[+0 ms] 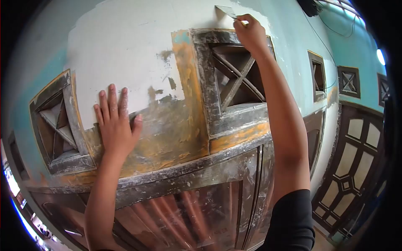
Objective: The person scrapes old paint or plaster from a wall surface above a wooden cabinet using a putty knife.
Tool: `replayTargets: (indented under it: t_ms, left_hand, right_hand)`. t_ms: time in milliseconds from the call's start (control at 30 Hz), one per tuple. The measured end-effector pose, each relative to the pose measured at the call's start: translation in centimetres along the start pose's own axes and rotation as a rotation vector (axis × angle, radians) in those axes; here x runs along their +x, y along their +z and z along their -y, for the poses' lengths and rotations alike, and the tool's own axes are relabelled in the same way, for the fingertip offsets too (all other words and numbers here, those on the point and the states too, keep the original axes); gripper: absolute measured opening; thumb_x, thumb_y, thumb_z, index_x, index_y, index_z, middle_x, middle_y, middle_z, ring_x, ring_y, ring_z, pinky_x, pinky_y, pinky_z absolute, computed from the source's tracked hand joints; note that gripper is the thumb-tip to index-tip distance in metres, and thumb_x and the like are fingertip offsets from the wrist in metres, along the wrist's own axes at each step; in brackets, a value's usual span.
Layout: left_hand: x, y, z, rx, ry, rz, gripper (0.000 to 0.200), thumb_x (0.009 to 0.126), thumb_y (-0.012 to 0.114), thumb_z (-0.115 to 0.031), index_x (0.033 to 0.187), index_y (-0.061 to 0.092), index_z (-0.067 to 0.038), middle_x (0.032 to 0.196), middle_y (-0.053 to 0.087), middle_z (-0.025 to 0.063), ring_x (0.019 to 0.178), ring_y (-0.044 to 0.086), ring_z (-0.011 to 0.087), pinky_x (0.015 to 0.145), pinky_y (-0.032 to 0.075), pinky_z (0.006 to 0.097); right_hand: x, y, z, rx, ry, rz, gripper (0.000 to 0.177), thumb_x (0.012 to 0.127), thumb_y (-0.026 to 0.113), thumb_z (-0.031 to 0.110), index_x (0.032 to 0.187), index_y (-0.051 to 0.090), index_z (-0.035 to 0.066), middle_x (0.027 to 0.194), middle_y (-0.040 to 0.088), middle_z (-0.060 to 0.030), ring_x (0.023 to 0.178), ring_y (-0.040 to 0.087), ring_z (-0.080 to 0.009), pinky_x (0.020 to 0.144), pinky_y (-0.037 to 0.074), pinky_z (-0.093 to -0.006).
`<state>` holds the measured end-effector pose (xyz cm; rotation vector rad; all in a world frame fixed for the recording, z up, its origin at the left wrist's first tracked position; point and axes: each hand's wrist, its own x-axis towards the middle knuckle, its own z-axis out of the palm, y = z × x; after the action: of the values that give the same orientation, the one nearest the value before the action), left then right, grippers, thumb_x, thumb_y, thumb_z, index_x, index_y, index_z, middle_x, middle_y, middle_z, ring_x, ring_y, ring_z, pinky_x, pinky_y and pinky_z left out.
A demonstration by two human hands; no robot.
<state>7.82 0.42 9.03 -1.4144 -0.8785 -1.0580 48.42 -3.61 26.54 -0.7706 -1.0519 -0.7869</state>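
Observation:
My right hand (250, 31) is closed around the handle of a putty knife (226, 11), above the top edge of a dark wooden vent frame (204, 71). The knife's blade lies against the white-coated part of the wall (121, 46). Lower left, my left hand (116, 125) rests flat on the wall with its fingers spread, partly on the white coat and partly on the bare, brownish patch (167, 129). White residue shows on its fingers.
Another crossed-slat vent (63, 125) is set in the wall at left. Below runs a white-spattered wooden ledge (167, 173) over glazed panels (180, 217). At right stand a panelled door (349, 163) and a turquoise wall (347, 46), with loose cables (322, 46) hanging nearby.

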Motion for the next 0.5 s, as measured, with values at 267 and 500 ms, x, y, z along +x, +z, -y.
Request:
replayTargets:
  t_ms: [267, 500]
  left_hand:
    - [0.1, -0.4, 0.0, -0.022, -0.016, 0.031, 0.075, 0.097, 0.058, -0.037, 0.163, 0.031, -0.014, 0.171, 0.018, 0.0158, 0.158, 0.013, 0.0412, 0.125, 0.011, 0.0612]
    - [0.0, -0.4, -0.1, -0.049, -0.015, 0.036, 0.076, 0.097, 0.06, -0.038, 0.162, 0.031, -0.013, 0.17, 0.018, 0.0183, 0.157, 0.012, 0.043, 0.123, 0.013, 0.0635]
  right_hand:
    - [-1.3, 5.3, 9.4, -0.03, -0.22, 0.112, 0.036, 0.088, 0.065, 0.032, 0.114, 0.073, 0.008, 0.082, 0.075, -0.0178, 0.079, 0.073, -0.0377, 0.077, 0.057, -0.0444]
    - [2.4, 10.4, 11.7, -0.152, -0.192, 0.074, 0.034, 0.091, 0.06, 0.029, 0.117, 0.071, 0.01, 0.094, 0.076, -0.0194, 0.091, 0.072, -0.0397, 0.084, 0.057, -0.045]
